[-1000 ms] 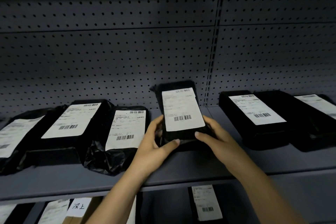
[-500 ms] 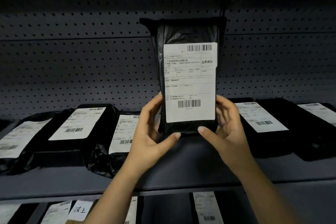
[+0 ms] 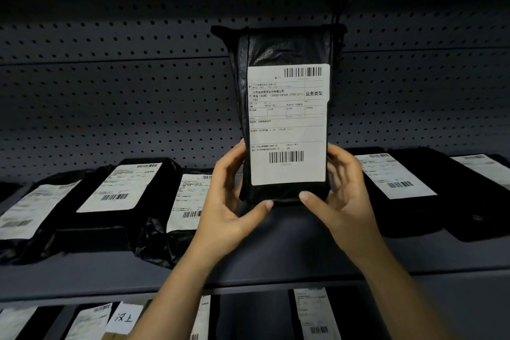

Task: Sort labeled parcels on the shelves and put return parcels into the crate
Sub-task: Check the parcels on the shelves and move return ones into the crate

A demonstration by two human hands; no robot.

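Observation:
A black plastic-wrapped parcel with a white shipping label stands upright in front of me, label facing the camera, lifted above the shelf. My left hand grips its lower left edge, thumb under the bottom. My right hand grips the lower right edge the same way. Several more black labeled parcels lie flat on the grey shelf: one at the left, one beside my left hand, one at the right. No crate is in view.
A perforated grey back panel closes the shelf behind. At the far left lies another parcel, at the far right another. Below the shelf edge, a lower shelf holds more labeled parcels and a handwritten paper tag.
Both hands lifted the parcel off the shelf and tilted it upright, label toward the camera. Since half a second ago it has barely moved.

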